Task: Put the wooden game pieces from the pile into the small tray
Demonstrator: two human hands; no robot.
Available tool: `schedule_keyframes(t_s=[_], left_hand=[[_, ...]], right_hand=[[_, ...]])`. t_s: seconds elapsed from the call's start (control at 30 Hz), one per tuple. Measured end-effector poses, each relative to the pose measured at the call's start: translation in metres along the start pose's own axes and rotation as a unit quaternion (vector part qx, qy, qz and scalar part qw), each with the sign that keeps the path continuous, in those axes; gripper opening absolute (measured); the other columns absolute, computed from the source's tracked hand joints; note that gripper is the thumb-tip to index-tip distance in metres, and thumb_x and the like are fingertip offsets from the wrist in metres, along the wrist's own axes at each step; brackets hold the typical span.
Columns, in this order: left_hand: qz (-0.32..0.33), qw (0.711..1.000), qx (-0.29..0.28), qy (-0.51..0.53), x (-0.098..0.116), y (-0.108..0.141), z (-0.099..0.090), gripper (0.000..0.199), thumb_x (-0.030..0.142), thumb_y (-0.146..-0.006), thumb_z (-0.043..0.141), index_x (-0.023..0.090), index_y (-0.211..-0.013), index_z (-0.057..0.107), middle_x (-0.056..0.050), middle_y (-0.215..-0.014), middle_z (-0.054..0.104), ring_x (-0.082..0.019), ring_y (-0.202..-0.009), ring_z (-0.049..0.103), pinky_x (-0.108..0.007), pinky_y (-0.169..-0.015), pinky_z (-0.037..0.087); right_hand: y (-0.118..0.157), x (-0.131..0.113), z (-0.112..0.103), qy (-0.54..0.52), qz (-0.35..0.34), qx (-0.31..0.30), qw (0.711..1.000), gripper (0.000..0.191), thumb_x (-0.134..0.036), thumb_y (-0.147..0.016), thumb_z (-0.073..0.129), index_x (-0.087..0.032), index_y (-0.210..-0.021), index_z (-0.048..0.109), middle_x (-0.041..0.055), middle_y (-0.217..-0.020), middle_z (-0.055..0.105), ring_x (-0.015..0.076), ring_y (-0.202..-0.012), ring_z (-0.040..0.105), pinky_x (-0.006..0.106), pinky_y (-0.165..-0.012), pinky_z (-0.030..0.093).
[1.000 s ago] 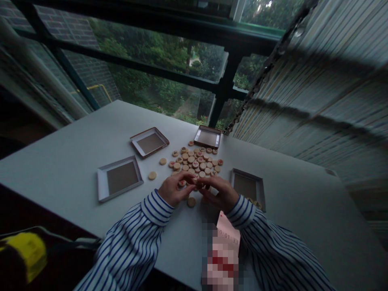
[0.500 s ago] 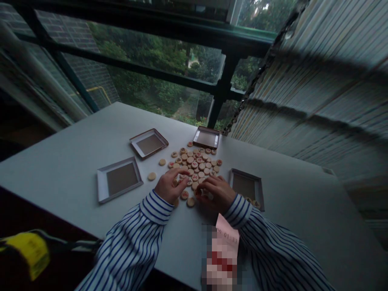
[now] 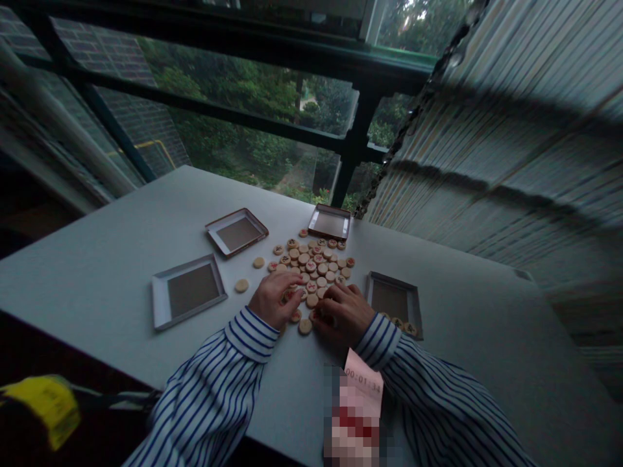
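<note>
1. Both hands had drawn apart since a second earlier, when their fingertips met over the near part of the pile; the right now sat lower, at the pile's near edge.
2. Round wooden pieces lay heaped mid-table, some showing red or black characters, others plain side up.
3. Over the heap's near left edge, the left hand was loosely curved, a clear gap between thumb and fingers — nothing gripped.
4. Bent fingers brought the right hand down at a piece by the near right edge; whether it gripped one, I could not tell.
5. Two single pieces lay left of the heap, well apart from the hands.
6. Four shallow boxes surrounded it: a grey box at left, a brown-edged box behind that, a far box, and a right box — pieces along its near edge.
7. Under everything spread a white table; near the right sleeve, a pink display read 00:01:34.
</note>
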State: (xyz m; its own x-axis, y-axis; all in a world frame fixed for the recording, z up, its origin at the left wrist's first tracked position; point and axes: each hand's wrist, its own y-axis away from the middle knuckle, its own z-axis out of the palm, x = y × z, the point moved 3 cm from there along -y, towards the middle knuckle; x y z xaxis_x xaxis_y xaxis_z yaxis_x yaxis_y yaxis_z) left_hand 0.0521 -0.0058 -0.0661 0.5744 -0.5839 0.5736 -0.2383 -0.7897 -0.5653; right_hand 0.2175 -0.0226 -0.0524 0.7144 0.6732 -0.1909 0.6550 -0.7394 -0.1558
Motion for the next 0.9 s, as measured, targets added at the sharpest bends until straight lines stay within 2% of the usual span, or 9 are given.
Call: schedule_keyframes(t_s=[0.1,0.2,0.3,0.4,0.5,0.8,0.9], left_hand=[[0.002,1.0,-0.011,-0.009,0.001,0.0,0.002,0.014,0.022,-0.073,0.052,0.018,-0.084,0.059,-0.007,-0.092,0.064,-0.019,-0.09,0.056,-0.037,-0.081,0.043],[0.003,1.0,-0.017,-0.012,0.002,0.0,0.003,0.015,0.023,-0.073,0.052,0.018,-0.085,0.059,-0.006,-0.092,0.065,-0.019,-0.089,0.057,-0.036,-0.08,0.044],[0.003,1.0,-0.018,-0.012,0.002,0.0,0.003,0.016,0.023,-0.072,0.053,0.018,-0.086,0.059,-0.006,-0.092,0.065,-0.019,-0.089,0.057,-0.036,-0.08,0.044],[0.006,1.0,-0.02,-0.008,0.001,0.001,0.003,0.016,0.022,-0.072,0.053,0.017,-0.086,0.059,-0.007,-0.091,0.065,-0.019,-0.089,0.057,-0.036,-0.08,0.044],[0.01,1.0,-0.025,-0.009,0.001,0.001,0.004,0.016,0.022,-0.072,0.053,0.017,-0.086,0.059,-0.007,-0.092,0.064,-0.02,-0.089,0.057,-0.036,-0.08,0.044],[0.015,1.0,-0.023,-0.013,0.002,0.002,0.005,0.017,0.022,-0.071,0.053,0.017,-0.086,0.06,-0.008,-0.094,0.064,-0.021,-0.091,0.056,-0.039,-0.081,0.044],[0.014,0.999,-0.028,-0.018,0.003,0.002,0.005,0.019,0.022,-0.071,0.053,0.017,-0.088,0.06,-0.008,-0.099,0.063,-0.022,-0.095,0.055,-0.04,-0.083,0.043]], right_hand=[[0.0,0.001,-0.002,0.003,0.0,0.006,1.0,0.025,-0.04,-0.074,0.052,-0.021,-0.087,0.06,0.0051,-0.083,0.055,0.0171,-0.082,0.046,0.03,-0.068,0.026],[0.001,0.006,-0.008,-0.003,0.019,0.038,0.999,0.025,-0.039,-0.072,0.053,-0.02,-0.087,0.059,0.0054,-0.083,0.055,0.0177,-0.081,0.046,0.03,-0.069,0.028],[0.002,0.018,-0.015,-0.001,0.092,0.09,0.992,0.015,-0.026,-0.072,0.051,-0.018,-0.084,0.057,0.005,-0.082,0.056,0.0179,-0.081,0.047,0.03,-0.07,0.029],[0.004,0.031,-0.017,0.007,0.148,0.115,0.982,0.016,-0.019,-0.071,0.049,-0.019,-0.085,0.056,0.0051,-0.083,0.058,0.0189,-0.082,0.048,0.031,-0.071,0.031],[0.005,0.038,-0.014,0.021,0.165,0.105,0.98,0.018,-0.021,-0.072,0.049,-0.02,-0.088,0.057,0.0059,-0.087,0.059,0.0205,-0.085,0.048,0.032,-0.071,0.032],[0.007,0.035,-0.01,0.053,0.137,0.042,0.988,0.029,-0.028,-0.074,0.052,-0.027,-0.103,0.057,0.007,-0.096,0.054,0.0219,-0.088,0.044,0.033,-0.068,0.032],[0.006,0.034,-0.008,0.062,0.143,0.033,0.987,0.025,-0.031,-0.077,0.05,-0.029,-0.101,0.058,0.0067,-0.097,0.053,0.0218,-0.088,0.044,0.033,-0.066,0.031]])
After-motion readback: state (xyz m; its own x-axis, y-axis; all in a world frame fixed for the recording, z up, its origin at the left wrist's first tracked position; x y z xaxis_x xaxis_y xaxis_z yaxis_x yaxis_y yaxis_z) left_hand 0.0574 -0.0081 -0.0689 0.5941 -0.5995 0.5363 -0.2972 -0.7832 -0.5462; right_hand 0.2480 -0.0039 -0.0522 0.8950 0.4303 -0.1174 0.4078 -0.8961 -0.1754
